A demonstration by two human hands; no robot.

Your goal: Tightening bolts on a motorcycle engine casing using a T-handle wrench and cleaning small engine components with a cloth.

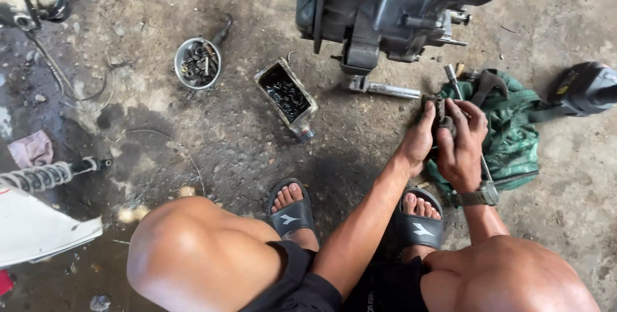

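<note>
Both hands, left (419,140), right (461,143), clamped together on small grimy part (441,110), mostly hidden

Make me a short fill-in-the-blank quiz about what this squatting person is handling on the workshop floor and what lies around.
1. Both hands, left hand and right hand, grip one small greasy ____ part.
2. Under the hands lies a crumpled ____ cloth.
3. The round metal bowl holds small ____ and other bits.
4. The person wears a watch on the ____ wrist.

Missing words: metal; green; bolts; right
</note>
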